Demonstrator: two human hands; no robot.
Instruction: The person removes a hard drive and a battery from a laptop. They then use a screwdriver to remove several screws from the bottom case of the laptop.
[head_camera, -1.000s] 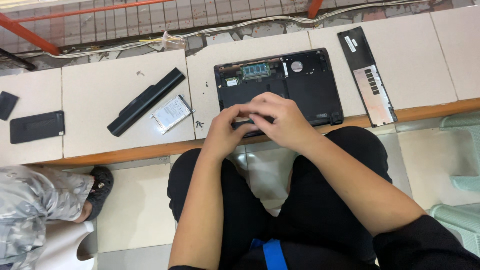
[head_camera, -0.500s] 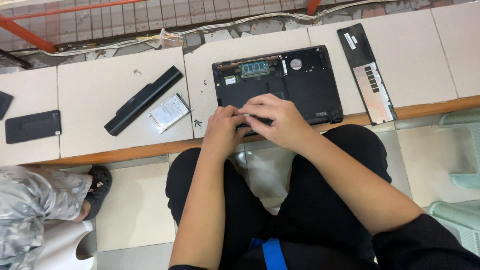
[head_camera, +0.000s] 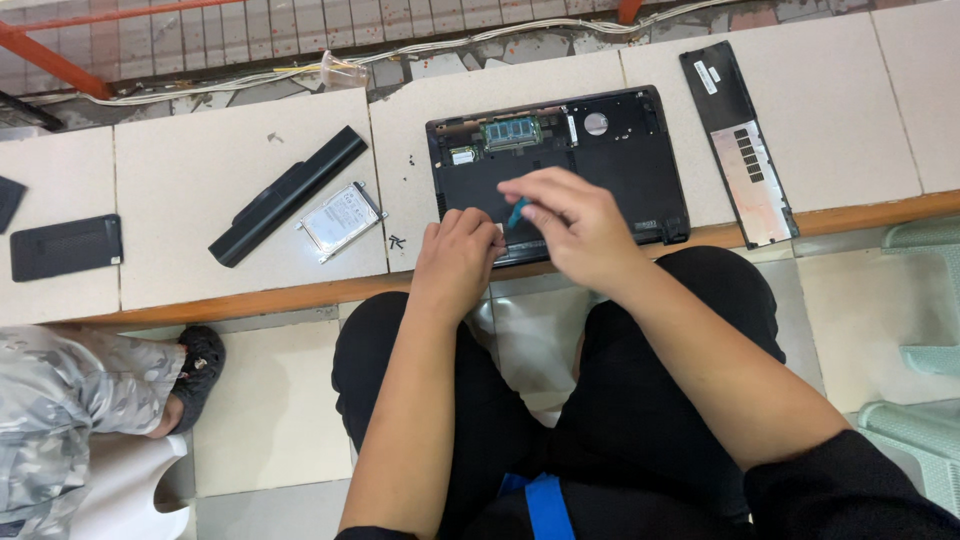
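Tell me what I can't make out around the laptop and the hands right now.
- Head view: the tip of the blue tool is hidden by the right hand.
- The laptop front edge is covered by the left hand.
- The small screws beside the hard drive are too small to count.
- The dark flat thing is cut off by the left edge.

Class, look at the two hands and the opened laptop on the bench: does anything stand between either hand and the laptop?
Nothing visible does. The left hand rests on the near edge of the laptop. The right hand hovers over its underside, holding a small teal tool.
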